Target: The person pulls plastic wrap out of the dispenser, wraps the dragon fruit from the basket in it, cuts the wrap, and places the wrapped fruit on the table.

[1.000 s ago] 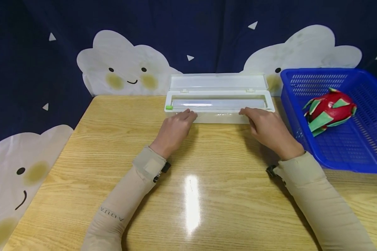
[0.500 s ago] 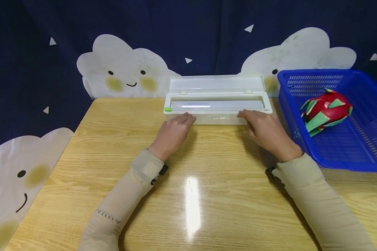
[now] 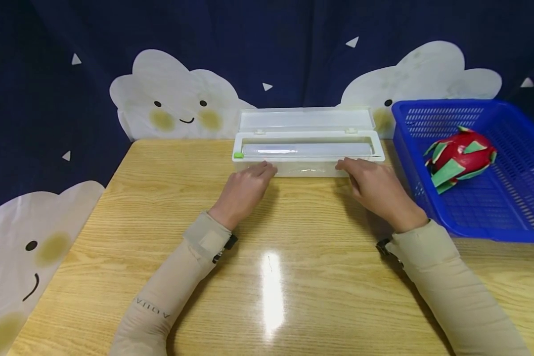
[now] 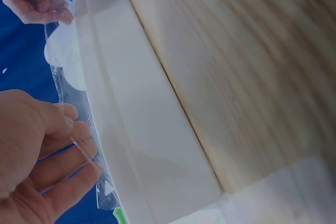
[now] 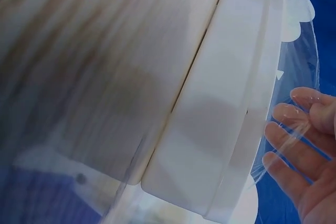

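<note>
A white cling film dispenser [image 3: 304, 169] lies at the table's far edge, its lid [image 3: 307, 119] raised. Inside is a roll of film [image 3: 309, 149], and a green slider [image 3: 238, 155] sits at the left end of the front rim. Both hands are at the front rim, pinching the loose edge of clear cling film [image 5: 299, 61]. My left hand [image 3: 244, 192] has it left of centre, thumb against the index finger. Toward the right end, my right hand [image 3: 380, 187] grips the same edge. In both wrist views the film stretches between them, with the other fingers spread behind it.
On the right stands a blue basket [image 3: 516, 202] holding a red dragon fruit [image 3: 465, 155] with green scales. Behind the wooden table [image 3: 320, 287] hangs a dark blue cloth [image 3: 293, 44] with white clouds.
The head view has shifted slightly, so the scene sits a little lower and further left. Both hands keep their pinch on the film at the front rim, almost still.
</note>
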A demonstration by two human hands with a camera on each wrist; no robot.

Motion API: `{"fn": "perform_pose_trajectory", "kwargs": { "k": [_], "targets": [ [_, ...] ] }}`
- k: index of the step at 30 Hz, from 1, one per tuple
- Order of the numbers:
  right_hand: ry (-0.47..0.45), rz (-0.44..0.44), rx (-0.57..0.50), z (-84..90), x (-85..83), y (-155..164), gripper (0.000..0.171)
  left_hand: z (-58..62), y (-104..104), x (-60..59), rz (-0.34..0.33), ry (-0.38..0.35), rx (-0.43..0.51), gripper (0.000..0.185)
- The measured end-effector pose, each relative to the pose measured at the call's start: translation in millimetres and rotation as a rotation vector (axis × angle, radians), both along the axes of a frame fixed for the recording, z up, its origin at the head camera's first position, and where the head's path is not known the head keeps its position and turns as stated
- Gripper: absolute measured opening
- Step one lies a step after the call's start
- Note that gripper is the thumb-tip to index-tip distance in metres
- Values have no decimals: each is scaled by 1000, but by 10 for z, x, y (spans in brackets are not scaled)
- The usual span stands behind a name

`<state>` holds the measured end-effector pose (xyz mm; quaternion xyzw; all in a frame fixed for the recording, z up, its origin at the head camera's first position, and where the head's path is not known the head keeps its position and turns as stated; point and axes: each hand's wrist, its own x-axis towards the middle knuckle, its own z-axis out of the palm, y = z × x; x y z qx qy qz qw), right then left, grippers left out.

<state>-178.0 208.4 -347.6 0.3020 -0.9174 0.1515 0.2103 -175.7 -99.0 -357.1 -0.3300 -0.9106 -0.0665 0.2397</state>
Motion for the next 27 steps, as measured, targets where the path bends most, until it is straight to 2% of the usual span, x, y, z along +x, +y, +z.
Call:
{"fn": "perform_pose_trajectory", "kwargs": {
  "k": [12,27],
  "targets": [
    [-2,22,17,-18,25,34,30,15,-27,16,-29,-28,-10,27],
    [-18,36,38,5,80,48,36,13,-49,48,-53,-26,-54,27]
  ]
}}
